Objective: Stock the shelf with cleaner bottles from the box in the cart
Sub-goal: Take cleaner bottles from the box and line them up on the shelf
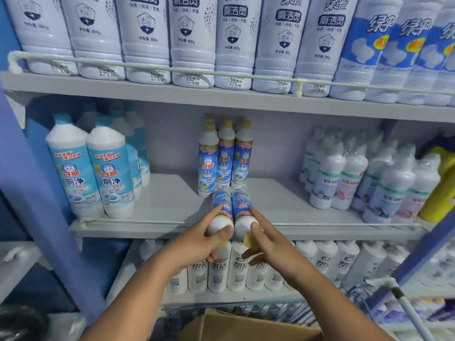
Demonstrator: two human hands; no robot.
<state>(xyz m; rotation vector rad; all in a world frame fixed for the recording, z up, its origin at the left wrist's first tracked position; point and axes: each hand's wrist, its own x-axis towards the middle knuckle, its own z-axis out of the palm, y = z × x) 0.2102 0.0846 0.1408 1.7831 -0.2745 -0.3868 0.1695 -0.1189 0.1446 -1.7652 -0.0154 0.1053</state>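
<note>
The left hand (197, 242) grips one blue-labelled cleaner bottle (221, 212) by its neck end, base pointing into the middle shelf (172, 203). Touching it on the right, a second cleaner bottle (242, 212) is held the same way by the right hand (268, 244). Both lie just before the standing yellow-capped bottles (225, 156). The cardboard box (246, 326) sits below.

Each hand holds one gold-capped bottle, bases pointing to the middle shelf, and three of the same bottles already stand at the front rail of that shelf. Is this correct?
Not quite. The head view shows the three standing bottles far back on the middle shelf, near the back wall, not at the front rail. The rest holds: the left hand and right hand each hold one bottle, bases toward the shelf.
</note>
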